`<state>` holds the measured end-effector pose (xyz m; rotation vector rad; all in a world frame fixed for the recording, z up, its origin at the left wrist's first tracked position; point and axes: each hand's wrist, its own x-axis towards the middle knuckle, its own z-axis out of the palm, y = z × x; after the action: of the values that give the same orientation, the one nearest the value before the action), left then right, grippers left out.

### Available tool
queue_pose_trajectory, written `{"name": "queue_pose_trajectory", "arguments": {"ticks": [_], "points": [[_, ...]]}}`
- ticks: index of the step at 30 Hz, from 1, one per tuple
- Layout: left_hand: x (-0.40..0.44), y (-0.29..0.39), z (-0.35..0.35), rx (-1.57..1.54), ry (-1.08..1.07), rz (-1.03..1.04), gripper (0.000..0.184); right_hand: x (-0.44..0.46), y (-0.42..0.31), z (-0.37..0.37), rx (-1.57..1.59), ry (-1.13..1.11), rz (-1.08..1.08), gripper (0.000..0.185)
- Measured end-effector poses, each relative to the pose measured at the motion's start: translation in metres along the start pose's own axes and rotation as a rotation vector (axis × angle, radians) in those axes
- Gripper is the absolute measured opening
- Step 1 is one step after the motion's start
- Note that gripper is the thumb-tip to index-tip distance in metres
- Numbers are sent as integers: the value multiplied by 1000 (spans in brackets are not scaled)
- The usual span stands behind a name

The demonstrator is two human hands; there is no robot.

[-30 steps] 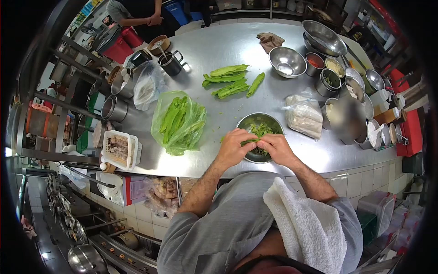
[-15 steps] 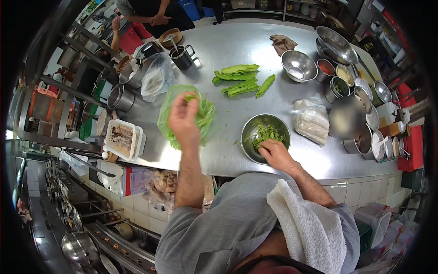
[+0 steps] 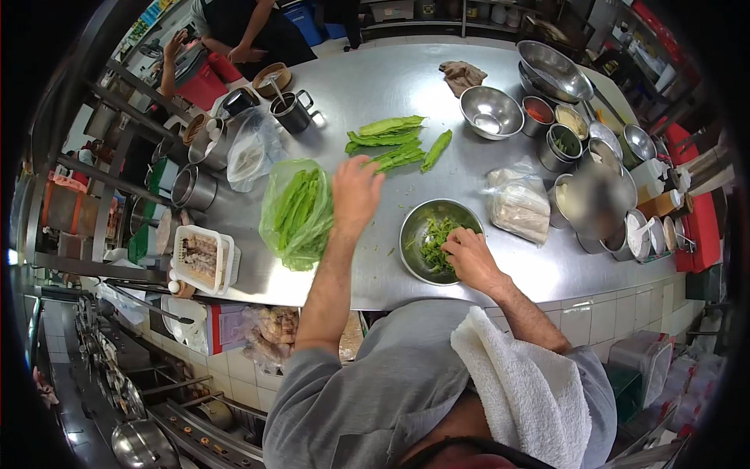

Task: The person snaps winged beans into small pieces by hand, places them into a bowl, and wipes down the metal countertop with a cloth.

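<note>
My left hand [image 3: 357,191] is over the table between the green plastic bag [image 3: 293,227] and the winged green pods [image 3: 391,133]; its fingers reach toward the pods, and their tips are hard to make out. A single pod [image 3: 437,150] lies just right of the others. My right hand [image 3: 471,258] is inside the steel bowl [image 3: 412,262], fingers bent down into the chopped green pieces [image 3: 437,241]; whether they grip any is hidden. More pods [image 3: 298,205] show inside the bag.
A bagged pale block [image 3: 519,205] sits right of the bowl. An empty-looking steel bowl [image 3: 491,112], a brown cloth [image 3: 462,76] and ingredient pots line the right. A white basket [image 3: 205,258] and a metal mug [image 3: 292,112] stand left. People stand at the far edge.
Both hands were together over the bowl; they separated, my left hand went over the bag, then moved right toward the loose pods. My right hand has stayed at the bowl.
</note>
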<state>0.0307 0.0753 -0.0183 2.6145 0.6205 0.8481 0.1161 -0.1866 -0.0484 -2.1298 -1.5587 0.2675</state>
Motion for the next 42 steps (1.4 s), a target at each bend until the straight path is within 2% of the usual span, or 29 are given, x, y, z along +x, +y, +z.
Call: {"name": "queue_pose_trajectory", "arguments": {"ticks": [1, 6, 11, 14, 16, 18, 20, 22, 25, 29, 31, 35, 38, 40, 42], "points": [[3, -3, 18, 6, -52, 9, 33, 0, -2, -1, 38, 11, -2, 14], [15, -34, 100, 67, -55, -44, 38, -8, -8, -9, 89, 6, -5, 16], [20, -37, 124, 162, -114, -42, 38, -15, -7, -13, 140, 1, -17, 16], [21, -36, 122, 123, -206, -106, 30, -12, -3, -18, 163, 38, -33, 16], [16, -36, 115, 157, -90, 37, 25, -8, 2, -21, 187, 74, -41, 17], [14, -33, 102, 101, -87, 45, 24, 0, 9, -22, 243, 210, 55, 20], [9, -20, 79, 44, -90, 49, 23, 15, 11, -33, 212, 296, 46, 23], [4, 2, 48, -128, -54, 141, 22, 34, 8, -47, 89, 462, 20, 27], [-6, 28, 12, -205, -117, 170, 23, 60, 3, -58, -35, 489, -54, 28], [-19, 43, -14, -253, -152, 212, 29, 72, 5, -57, -123, 326, -113, 26], [-25, 47, -21, -207, -212, 215, 31, 73, 3, -60, -99, 81, -75, 26], [-32, 65, -21, -128, -173, 292, 30, 68, 4, -49, 40, 95, -97, 24], [-35, 72, -11, -190, -234, 301, 29, 60, -1, -46, 162, 101, -138, 21], [-37, 73, -8, -367, -402, 175, 28, 55, 0, -50, 265, 104, -178, 18], [-42, 78, -5, -427, -390, 160, 26, 47, 4, -50, 308, 114, -195, 17]]}}
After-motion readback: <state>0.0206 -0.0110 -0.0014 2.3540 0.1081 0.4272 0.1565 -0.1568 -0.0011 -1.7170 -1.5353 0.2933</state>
